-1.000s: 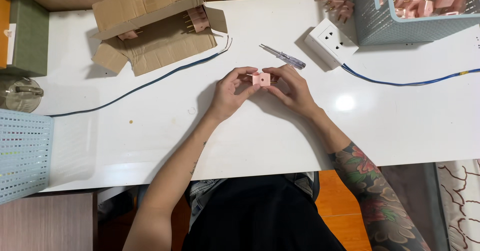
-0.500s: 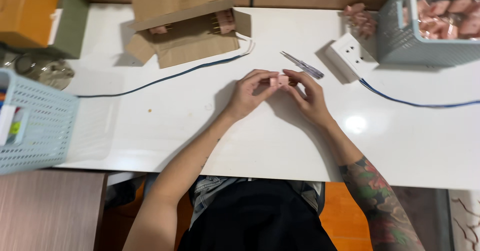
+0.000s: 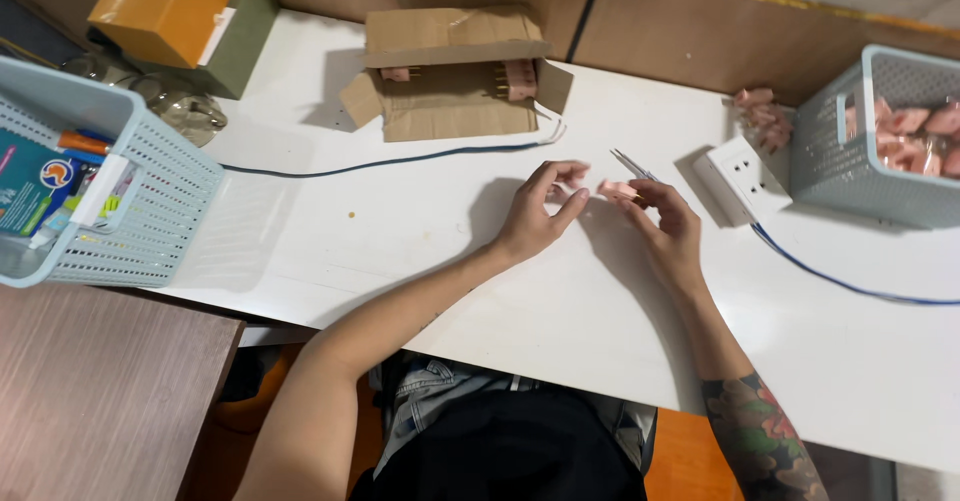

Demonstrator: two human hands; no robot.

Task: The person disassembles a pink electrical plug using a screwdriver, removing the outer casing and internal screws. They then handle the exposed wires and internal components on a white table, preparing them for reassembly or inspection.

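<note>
— What carries the parts?
— A white table (image 3: 560, 301). At my far edge lies an opened cardboard box (image 3: 450, 86); a blue cable (image 3: 380, 164) runs in front of it.
— Right side?
— A white socket block (image 3: 735, 176), a pale mesh basket (image 3: 850, 141), loose pink pieces (image 3: 760, 116).
— Left edge?
— A second mesh basket (image 3: 150, 211) overhangs it.
</note>
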